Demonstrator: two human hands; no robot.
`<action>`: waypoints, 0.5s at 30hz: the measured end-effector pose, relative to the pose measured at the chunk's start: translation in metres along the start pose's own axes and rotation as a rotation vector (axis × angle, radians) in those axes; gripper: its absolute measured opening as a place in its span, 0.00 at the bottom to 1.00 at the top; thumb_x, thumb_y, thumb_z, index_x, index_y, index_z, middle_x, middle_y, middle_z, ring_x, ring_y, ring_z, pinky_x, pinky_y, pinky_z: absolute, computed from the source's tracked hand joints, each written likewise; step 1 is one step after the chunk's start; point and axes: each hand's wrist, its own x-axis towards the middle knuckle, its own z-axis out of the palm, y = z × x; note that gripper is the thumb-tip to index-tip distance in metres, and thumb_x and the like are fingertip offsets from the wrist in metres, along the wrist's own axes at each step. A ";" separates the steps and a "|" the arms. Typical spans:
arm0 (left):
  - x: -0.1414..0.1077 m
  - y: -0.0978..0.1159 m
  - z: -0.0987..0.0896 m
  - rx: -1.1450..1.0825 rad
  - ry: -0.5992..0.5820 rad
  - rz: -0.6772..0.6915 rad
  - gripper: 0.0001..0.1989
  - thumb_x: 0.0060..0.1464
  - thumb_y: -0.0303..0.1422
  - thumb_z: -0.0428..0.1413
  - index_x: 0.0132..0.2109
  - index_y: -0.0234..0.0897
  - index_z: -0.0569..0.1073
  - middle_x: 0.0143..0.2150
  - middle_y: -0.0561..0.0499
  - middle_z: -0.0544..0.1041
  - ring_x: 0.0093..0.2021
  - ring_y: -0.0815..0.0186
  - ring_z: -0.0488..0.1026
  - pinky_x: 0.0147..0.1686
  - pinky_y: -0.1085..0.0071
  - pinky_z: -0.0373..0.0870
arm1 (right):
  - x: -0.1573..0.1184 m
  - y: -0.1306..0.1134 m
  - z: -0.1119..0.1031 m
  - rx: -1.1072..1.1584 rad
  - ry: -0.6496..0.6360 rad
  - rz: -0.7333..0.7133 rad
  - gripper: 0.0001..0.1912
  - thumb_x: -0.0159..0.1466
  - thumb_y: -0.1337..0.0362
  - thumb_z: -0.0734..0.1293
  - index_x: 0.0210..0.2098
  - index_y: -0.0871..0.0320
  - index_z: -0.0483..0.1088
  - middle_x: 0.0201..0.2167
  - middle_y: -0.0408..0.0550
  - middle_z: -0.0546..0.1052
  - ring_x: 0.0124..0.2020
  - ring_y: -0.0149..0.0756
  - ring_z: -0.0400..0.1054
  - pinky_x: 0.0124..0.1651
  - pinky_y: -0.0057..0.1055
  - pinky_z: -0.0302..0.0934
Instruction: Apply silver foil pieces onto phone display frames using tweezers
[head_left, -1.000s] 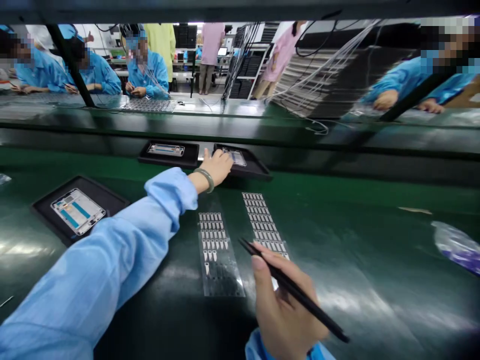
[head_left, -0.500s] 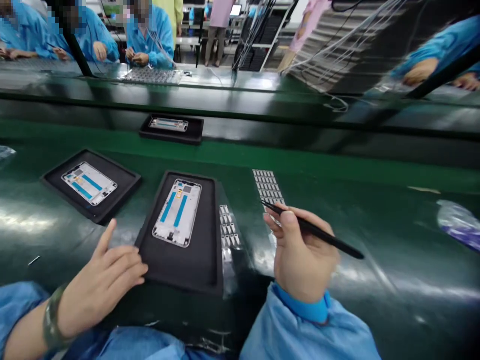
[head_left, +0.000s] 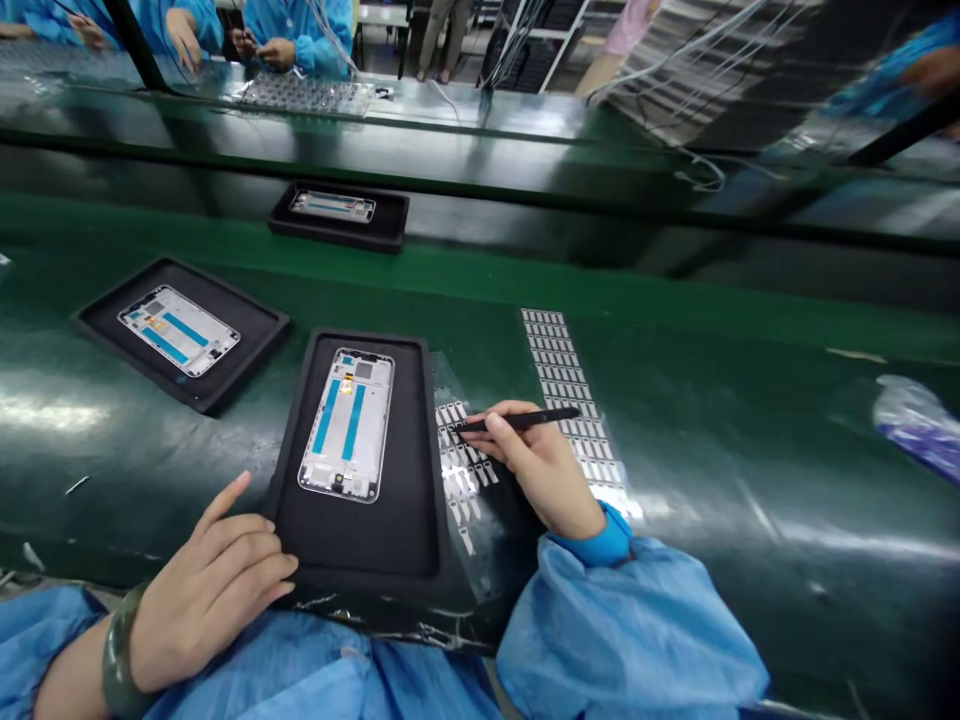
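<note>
Black tweezers are pinched in my right hand, their tips pointing left onto a clear sheet of small pale stickers. That sheet lies just right of a black tray, partly beneath its edge or right beside it; I cannot tell which. Inside the tray rests a silver phone frame with two blue strips. My left hand, fingers loosely stretched and the index finger apart, is at the tray's lower left edge. A second, longer sticker sheet lies behind and right of my right hand.
Another black tray with a phone frame sits to the left, and a third tray stands farther back. A plastic bag lies at the right. Across the raised ledge, co-workers in blue sleeves work.
My right hand has moved left with the tweezers, from the longer sticker sheet to the sheet beside the tray. My left hand stays by the tray; the view has tilted down.
</note>
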 end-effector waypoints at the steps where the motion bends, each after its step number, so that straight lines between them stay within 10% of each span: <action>1: -0.002 -0.001 -0.001 0.002 -0.007 -0.011 0.10 0.53 0.25 0.59 0.43 0.39 0.73 0.35 0.54 0.77 0.40 0.66 0.73 0.62 0.46 0.58 | 0.002 0.002 -0.001 -0.004 0.025 -0.012 0.17 0.56 0.53 0.71 0.36 0.58 0.66 0.33 0.47 0.78 0.32 0.35 0.76 0.42 0.38 0.73; 15: 0.018 0.005 -0.017 -0.348 -0.216 0.028 0.09 0.56 0.27 0.52 0.43 0.39 0.74 0.35 0.51 0.77 0.42 0.62 0.72 0.59 0.53 0.61 | -0.006 -0.026 -0.014 -0.048 0.579 -0.373 0.14 0.57 0.57 0.71 0.37 0.57 0.67 0.33 0.44 0.78 0.34 0.35 0.76 0.38 0.35 0.73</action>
